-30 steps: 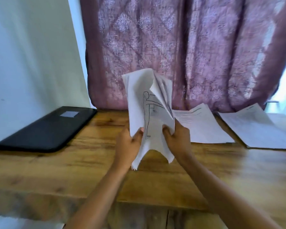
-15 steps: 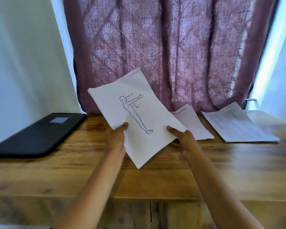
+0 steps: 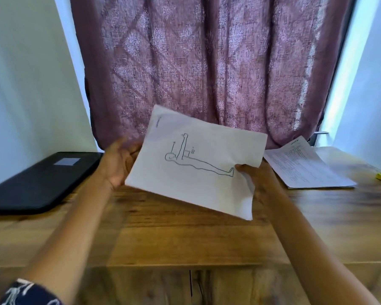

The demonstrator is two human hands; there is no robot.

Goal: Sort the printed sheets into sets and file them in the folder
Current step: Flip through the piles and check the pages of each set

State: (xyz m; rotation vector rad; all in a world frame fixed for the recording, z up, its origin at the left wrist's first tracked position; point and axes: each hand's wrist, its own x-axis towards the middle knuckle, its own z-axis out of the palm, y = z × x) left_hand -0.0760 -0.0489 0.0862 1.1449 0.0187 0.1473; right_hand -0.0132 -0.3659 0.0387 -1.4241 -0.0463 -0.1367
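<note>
Line-drawing sheet [image 3: 198,170] held above wooden desk [image 3: 185,234], right hand [image 3: 262,178] pinching its 3 o'clock edge, left hand [image 3: 117,164] spread loosely at 9 o'clock, black folder [image 3: 37,179] at 9 o'clock, printed sheets [image 3: 306,170] at 3 o'clock.

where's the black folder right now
In the head view the black folder lies flat on the wooden table at the far left, beside the white wall and just left of the left hand.
</note>
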